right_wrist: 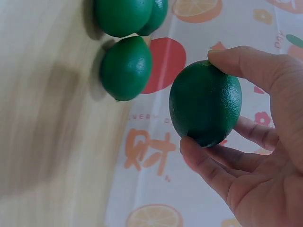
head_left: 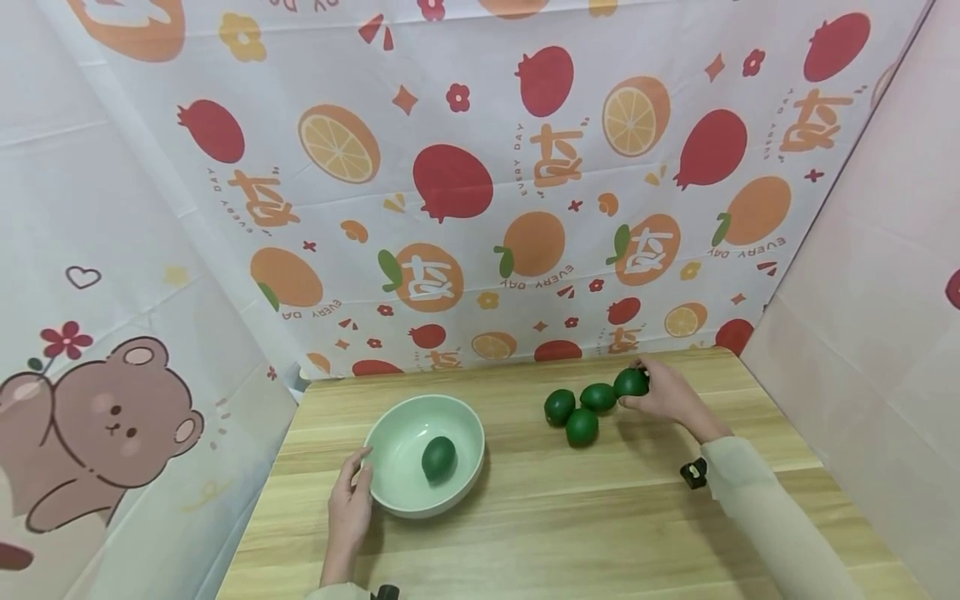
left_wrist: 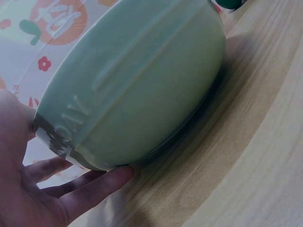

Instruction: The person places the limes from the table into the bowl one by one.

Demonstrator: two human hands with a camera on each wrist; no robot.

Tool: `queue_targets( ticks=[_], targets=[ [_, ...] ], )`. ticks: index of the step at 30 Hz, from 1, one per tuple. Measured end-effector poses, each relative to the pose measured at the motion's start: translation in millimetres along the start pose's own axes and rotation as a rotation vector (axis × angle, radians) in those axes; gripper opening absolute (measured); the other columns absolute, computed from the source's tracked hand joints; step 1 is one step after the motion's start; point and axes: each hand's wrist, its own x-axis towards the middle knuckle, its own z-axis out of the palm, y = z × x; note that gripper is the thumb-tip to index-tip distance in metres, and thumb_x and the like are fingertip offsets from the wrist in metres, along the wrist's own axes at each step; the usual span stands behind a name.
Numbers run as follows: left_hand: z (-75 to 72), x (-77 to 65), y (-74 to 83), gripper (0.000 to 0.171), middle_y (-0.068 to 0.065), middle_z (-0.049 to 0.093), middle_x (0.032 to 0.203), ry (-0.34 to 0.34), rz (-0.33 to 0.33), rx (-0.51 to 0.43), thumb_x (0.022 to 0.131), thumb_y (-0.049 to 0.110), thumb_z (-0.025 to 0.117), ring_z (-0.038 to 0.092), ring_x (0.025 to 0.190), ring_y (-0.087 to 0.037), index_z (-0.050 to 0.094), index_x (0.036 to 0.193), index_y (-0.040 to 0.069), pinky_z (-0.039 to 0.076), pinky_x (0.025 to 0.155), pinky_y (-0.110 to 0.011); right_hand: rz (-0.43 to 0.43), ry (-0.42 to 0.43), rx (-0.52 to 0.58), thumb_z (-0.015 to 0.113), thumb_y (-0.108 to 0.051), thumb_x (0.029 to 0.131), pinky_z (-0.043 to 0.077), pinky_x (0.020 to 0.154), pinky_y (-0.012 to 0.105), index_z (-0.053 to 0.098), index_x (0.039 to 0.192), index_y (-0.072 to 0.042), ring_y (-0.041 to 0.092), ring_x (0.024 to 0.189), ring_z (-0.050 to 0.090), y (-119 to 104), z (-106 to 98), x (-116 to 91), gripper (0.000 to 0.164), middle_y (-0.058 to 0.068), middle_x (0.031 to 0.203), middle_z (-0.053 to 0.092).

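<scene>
On the left of the table stands a pale green bowl (head_left: 386, 496) with one dark green lime (head_left: 438, 459) inside. My left hand (head_left: 350, 504) holds the bowl at its left side. In the left wrist view, the fingers (left_wrist: 102, 189) bend against the lower outside wall of the bowl (left_wrist: 156, 90). My right hand (head_left: 663, 393) pinches a lime (right_wrist: 206, 104) between thumb and fingertips, over the back right of the table. Close to its left, several more limes lie in a cluster, among them a near one (head_left: 582, 427) and a left one (head_left: 559, 407).
The wooden table (head_left: 525, 525) ends at a white back curtain (head_left: 480, 250) printed with fruit. Similar cloth hangs at both sides, with a bear print (head_left: 123, 417) on the left. Dark wrist straps (head_left: 693, 473) show at both sleeves.
</scene>
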Motion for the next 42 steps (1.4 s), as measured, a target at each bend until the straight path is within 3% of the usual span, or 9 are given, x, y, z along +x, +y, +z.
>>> queue_targets(
  ticks=[4,12,17,25,34,42],
  targets=[
    [0.1,-0.6,0.4,0.051,-0.018,0.027,0.168,0.005,0.009,0.005,0.112,0.041,0.026,0.043,0.143,-0.049,0.036,0.157,0.02,0.047,0.114,-0.056,0.003,-0.016,0.004,0.084,-0.03,0.08,0.059,0.079,0.044,0.054,0.125,-0.003,0.032,0.098,0.064,-6,-6,5,0.06,0.022,0.117,0.066],
    [0.6,0.3,0.9,0.05,-0.017,0.028,0.167,0.014,0.002,0.014,0.112,0.04,0.026,0.045,0.142,-0.047,0.036,0.156,0.019,0.048,0.113,-0.055,-0.028,0.001,-0.001,0.082,-0.027,0.083,0.059,0.09,0.052,0.046,0.142,0.001,0.038,0.111,0.064,-21,-19,19,0.075,0.023,0.129,0.064],
    [-0.5,1.3,2.7,0.05,-0.017,0.027,0.168,0.008,0.001,0.006,0.112,0.04,0.026,0.045,0.142,-0.048,0.037,0.156,0.02,0.048,0.113,-0.056,-0.036,-0.007,0.0,0.082,-0.029,0.083,0.059,0.084,0.047,0.051,0.134,-0.002,0.032,0.102,0.064,-32,-25,26,0.066,0.021,0.124,0.065],
    [-1.1,2.5,3.2,0.051,-0.016,0.025,0.169,-0.003,-0.013,0.012,0.112,0.04,0.025,0.039,0.147,-0.047,0.035,0.157,0.019,0.046,0.116,-0.054,-0.054,-0.004,-0.001,0.083,-0.03,0.082,0.059,0.087,0.048,0.052,0.133,-0.004,0.032,0.104,0.063,-48,-29,34,0.065,0.019,0.128,0.064],
    [0.1,2.6,3.6,0.052,-0.017,0.025,0.169,0.007,-0.014,0.011,0.112,0.041,0.025,0.04,0.146,-0.047,0.035,0.157,0.019,0.047,0.115,-0.054,-0.1,-0.017,-0.012,0.083,-0.032,0.082,0.06,0.079,0.041,0.053,0.126,-0.007,0.027,0.096,0.064,-71,-31,45,0.059,0.015,0.115,0.067],
    [-1.2,1.2,4.3,0.052,-0.016,0.023,0.169,-0.006,-0.005,-0.006,0.111,0.042,0.025,0.037,0.147,-0.048,0.035,0.157,0.02,0.045,0.116,-0.056,-0.145,-0.024,0.007,0.083,-0.031,0.082,0.061,0.08,0.041,0.055,0.127,-0.008,0.025,0.097,0.064,-92,-29,52,0.057,0.012,0.116,0.067]
  ],
)
